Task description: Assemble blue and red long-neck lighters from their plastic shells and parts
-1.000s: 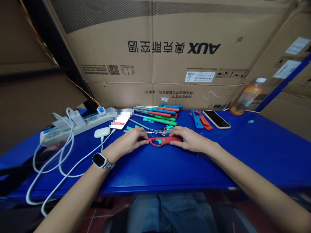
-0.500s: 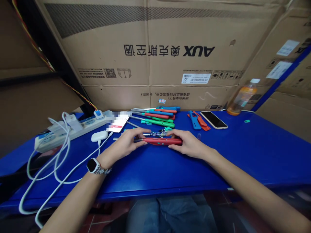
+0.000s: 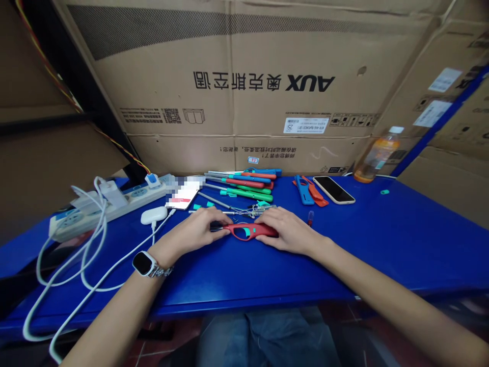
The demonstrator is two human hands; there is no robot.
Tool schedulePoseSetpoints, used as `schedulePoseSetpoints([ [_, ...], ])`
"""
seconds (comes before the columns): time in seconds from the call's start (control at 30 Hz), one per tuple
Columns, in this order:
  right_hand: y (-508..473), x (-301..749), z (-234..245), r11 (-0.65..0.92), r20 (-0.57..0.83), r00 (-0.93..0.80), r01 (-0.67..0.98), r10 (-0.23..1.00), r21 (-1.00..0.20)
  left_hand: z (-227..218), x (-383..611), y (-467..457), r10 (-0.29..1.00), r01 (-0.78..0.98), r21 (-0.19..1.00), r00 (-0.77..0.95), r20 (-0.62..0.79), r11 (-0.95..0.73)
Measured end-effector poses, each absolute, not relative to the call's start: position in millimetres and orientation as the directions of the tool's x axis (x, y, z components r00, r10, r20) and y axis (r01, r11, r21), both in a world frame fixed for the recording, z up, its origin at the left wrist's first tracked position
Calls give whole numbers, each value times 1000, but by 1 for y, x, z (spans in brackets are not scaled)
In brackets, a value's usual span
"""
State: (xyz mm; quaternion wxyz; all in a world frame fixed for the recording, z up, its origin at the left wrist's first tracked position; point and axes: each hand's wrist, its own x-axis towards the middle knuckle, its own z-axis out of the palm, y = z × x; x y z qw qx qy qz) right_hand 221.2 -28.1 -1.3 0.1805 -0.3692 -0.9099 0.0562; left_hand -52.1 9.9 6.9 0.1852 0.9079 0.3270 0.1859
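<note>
A red lighter handle with a teal trigger (image 3: 246,231) lies flat on the blue table (image 3: 382,244), held at both ends. My left hand (image 3: 196,232) pinches its left end, where a dark tip sticks out. My right hand (image 3: 284,230) lies over its right end with the fingers curled on it. Just behind the hands lie small metal parts and teal pieces (image 3: 257,207). Further back is a row of finished long lighters in red, green and blue (image 3: 244,182). A watch sits on my left wrist (image 3: 144,263).
A white power strip (image 3: 107,204) with white cables trailing off the front edge sits at the left, next to a white earbud case (image 3: 153,215) and a phone (image 3: 183,192). Red and blue handle shells (image 3: 310,189), another phone (image 3: 333,189), a bottle (image 3: 376,155) and cardboard boxes (image 3: 248,86) stand behind.
The red handle was turned onto its edge half a second ago and now lies flat again with the teal trigger facing up. Both hands stayed on its ends.
</note>
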Motion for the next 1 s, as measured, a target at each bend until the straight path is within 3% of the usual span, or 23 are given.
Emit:
schedulePoseSetpoints([
  [0.17, -25, 224, -5, 726, 295, -665, 598, 686, -340, 6, -51, 11, 688, 565, 461, 710, 150, -684],
  [0.3, -22, 225, -13, 666, 311, -601, 563, 736, -490, 7, -50, 10, 711, 575, 494, 689, 137, -652],
  [0.53, -19, 223, -17, 532, 311, -444, 562, 840, -634, 6, -44, 6, 691, 548, 515, 712, 127, -659],
  [1.0, -21, 216, -24, 552, 294, -475, 613, 829, -566, -2, -37, 6, 653, 489, 530, 737, 175, -693],
])
